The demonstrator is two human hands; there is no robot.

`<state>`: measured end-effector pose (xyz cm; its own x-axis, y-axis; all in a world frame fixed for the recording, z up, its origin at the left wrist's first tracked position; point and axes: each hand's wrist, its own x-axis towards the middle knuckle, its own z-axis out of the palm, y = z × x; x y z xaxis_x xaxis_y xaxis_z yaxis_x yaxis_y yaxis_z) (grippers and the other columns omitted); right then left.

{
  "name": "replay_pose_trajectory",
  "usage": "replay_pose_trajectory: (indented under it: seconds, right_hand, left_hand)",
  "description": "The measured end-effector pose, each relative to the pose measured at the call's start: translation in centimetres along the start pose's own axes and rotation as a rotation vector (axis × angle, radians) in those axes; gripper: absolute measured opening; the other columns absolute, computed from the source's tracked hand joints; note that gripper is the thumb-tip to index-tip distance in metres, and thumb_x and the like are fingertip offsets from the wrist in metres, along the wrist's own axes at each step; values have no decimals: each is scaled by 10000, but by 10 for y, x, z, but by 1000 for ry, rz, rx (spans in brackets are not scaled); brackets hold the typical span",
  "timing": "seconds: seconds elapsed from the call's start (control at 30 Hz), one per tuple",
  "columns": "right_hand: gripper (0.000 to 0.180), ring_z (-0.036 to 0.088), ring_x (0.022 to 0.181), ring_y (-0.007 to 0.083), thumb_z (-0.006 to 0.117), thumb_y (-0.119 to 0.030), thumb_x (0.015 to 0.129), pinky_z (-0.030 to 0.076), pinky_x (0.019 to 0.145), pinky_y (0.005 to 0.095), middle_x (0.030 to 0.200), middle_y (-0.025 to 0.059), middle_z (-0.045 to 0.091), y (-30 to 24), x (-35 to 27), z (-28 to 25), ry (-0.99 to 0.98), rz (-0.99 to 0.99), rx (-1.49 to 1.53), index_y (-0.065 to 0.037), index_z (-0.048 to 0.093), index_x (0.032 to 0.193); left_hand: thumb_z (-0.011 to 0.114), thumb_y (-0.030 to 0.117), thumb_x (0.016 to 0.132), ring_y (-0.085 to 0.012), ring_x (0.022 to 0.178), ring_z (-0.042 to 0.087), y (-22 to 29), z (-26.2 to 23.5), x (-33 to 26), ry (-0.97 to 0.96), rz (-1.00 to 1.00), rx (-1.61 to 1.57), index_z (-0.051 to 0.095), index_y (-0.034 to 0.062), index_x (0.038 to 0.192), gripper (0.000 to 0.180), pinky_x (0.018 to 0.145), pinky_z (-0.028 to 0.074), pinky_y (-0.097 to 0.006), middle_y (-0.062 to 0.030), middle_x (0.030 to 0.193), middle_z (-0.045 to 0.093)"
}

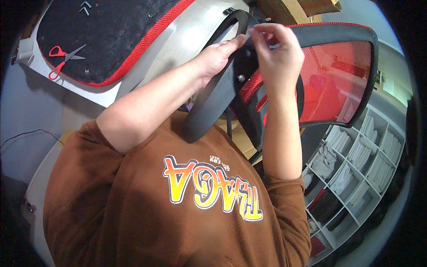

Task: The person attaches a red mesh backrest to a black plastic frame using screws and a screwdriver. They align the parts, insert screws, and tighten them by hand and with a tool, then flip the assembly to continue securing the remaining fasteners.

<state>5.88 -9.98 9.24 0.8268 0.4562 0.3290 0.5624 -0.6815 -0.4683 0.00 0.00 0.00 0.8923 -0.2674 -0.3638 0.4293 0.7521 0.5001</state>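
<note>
The left hand (213, 62) clamps the black armrest (214, 100); beside it the right hand (281, 51) curls, fingers together or apart, I cannot tell.

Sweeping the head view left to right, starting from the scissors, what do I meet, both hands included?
Red-handled scissors, left hand, right hand, white shelf unit.

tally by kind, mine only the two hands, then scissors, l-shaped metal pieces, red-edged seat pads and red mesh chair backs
Hands: 2 (left hand, right hand)
Scissors: 1 pair
L-shaped metal pieces: 2
Red-edged seat pad: 1
Red mesh chair back: 1
Total: 7
</note>
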Motion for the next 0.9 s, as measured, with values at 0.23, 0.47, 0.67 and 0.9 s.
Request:
replay_pose_trajectory:
  seconds: [0.23,0.47,0.67,0.9]
  right_hand:
    - [86,561,614,148,681,-134,796,460,566,262,716,70,572,25,-16,-33,64,42,-83,-64,668,844]
    - [137,554,640,139,721,-28,718,456,570,253,749,48,536,29,-64,-34,-1,-59,-119,-52,664,840]
    - [174,566,722,219,767,-148,633,451,614,351,763,28,557,7,-36,-12,-1,-82,58,-139,669,776]
    - [115,571,610,210,695,-220,759,458,568,313,640,55,567,16,3,-3,97,4,-6,-112,663,780]
  left_hand:
    - [493,496,894,-111,849,596,9,6,-7,20,-94,-8,568,55,1122,503,745,487,-263,-46,985,632]
    - [485,499,897,-107,825,602,8,0,-2,47,-91,9,583,69,1094,483,730,494,-267,-49,963,636]
    - [473,471,913,-99,876,600,7,2,-3,-47,-104,-49,589,83,1088,441,746,495,-268,-51,1006,633]
    - [495,473,902,-110,861,597,9,11,-5,30,-47,-30,568,72,1101,453,752,493,-267,-53,985,625]
